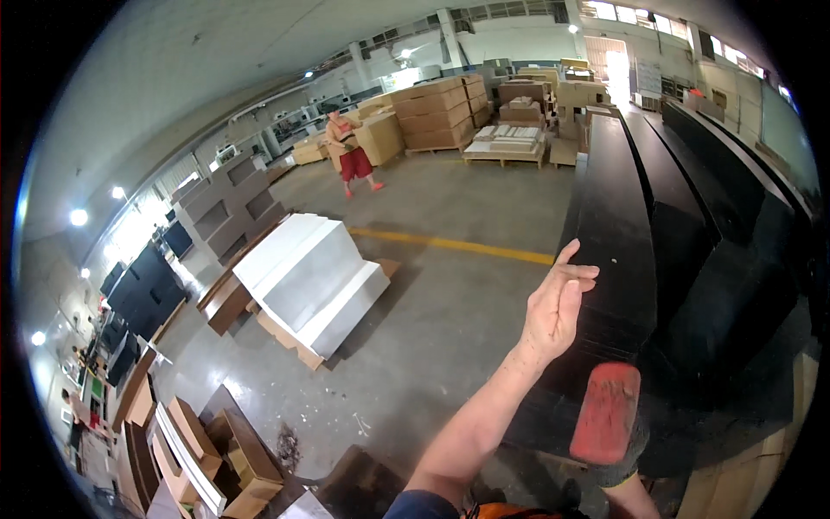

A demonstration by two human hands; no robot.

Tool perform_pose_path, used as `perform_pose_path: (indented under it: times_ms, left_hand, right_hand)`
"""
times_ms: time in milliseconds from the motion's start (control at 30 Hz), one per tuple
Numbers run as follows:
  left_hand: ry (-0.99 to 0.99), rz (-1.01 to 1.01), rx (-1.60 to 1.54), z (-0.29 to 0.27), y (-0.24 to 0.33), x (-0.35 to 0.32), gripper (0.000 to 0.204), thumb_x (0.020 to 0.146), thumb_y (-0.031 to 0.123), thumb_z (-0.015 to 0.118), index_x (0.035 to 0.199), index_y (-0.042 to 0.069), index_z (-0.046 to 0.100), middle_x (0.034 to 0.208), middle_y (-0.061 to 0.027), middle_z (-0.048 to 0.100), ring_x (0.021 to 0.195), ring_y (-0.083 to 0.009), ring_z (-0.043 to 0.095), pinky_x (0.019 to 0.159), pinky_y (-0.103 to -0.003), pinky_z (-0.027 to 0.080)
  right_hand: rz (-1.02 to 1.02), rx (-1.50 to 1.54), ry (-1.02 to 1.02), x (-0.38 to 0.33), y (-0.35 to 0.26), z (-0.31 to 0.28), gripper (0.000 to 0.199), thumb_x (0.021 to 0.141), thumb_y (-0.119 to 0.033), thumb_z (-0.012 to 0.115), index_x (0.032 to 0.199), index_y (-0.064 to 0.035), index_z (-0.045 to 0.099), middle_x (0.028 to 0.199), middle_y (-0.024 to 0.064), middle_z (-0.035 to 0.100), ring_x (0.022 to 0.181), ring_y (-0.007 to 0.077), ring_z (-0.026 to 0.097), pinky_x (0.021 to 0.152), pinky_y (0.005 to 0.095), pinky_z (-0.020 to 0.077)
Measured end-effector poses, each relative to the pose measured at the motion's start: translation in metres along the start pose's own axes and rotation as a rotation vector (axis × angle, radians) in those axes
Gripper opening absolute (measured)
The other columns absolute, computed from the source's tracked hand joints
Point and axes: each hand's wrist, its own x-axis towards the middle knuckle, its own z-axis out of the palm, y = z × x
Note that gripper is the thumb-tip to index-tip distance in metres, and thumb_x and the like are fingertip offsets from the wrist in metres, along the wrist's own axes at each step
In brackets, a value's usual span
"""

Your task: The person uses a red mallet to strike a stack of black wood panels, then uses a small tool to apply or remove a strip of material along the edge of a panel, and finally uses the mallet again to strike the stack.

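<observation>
My left hand [558, 307] is bare and reaches up beside the near left edge of a tall stack of black panels [618, 225]. Its fingers are stretched out, with nothing visible in them; whether the fingertips touch the stack I cannot tell. Lower down, in front of the stack, my right hand [629, 467] wears a dark glove. It grips a worn red block [608, 413] with rounded corners, which hides most of the fingers. A small pale speck lies on the top panel.
More black panel stacks [692, 216] stand to the right. White panels [303, 268] are piled on cardboard at left centre. Cardboard pieces [233, 467] fill the lower left. Beyond a yellow floor line [450, 243], a person [347, 149] stands near stacked brown cartons [432, 112].
</observation>
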Motion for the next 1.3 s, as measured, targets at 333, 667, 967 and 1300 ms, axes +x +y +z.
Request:
perform_pose_path:
  times_ms: [333,667,967,1300]
  left_hand:
    - [0.014,-0.014,0.182,-0.005,-0.007,0.000,0.049,0.107,0.032,0.034,0.093,-0.005,0.063,0.110,-0.0177,0.069,0.128,-0.0373,0.053,0.106,-0.046,0.041]
    - [0.018,0.049,0.168,-0.001,-0.007,0.003,0.049,0.110,0.031,0.026,0.089,-0.004,0.053,0.109,-0.0178,0.066,0.125,-0.0410,0.055,0.107,-0.051,0.040]
    - [0.042,0.055,0.184,0.006,-0.007,0.006,0.050,0.110,0.031,0.024,0.089,-0.004,0.052,0.108,-0.0177,0.066,0.125,-0.0421,0.054,0.108,-0.051,0.040]
    - [0.072,0.031,0.228,0.006,-0.002,0.004,0.047,0.110,0.028,0.024,0.089,-0.003,0.052,0.107,-0.0197,0.066,0.125,-0.0424,0.055,0.110,-0.053,0.038]
  right_hand:
    - [-0.529,-1.203,0.164,0.024,-0.018,0.019,0.045,0.099,-0.023,0.054,0.140,-0.0073,0.047,0.137,0.0085,0.052,0.125,0.0218,0.052,0.104,0.0351,0.0449]
    - [-0.475,-0.908,0.255,0.015,-0.028,0.016,0.052,0.087,-0.015,0.063,0.137,-0.0033,0.051,0.139,0.0095,0.053,0.126,0.0212,0.052,0.105,0.0353,0.0452]
    - [-0.497,-0.431,0.489,0.014,-0.019,-0.016,0.052,0.082,-0.011,0.069,0.131,-0.0011,0.055,0.126,0.0089,0.061,0.112,0.0220,0.059,0.093,0.0348,0.0503]
    - [-0.038,0.074,0.231,0.041,-0.015,-0.044,0.016,0.094,-0.014,0.061,0.108,-0.0088,0.066,0.086,0.0056,0.064,0.069,0.0181,0.062,0.060,0.0346,0.0505]
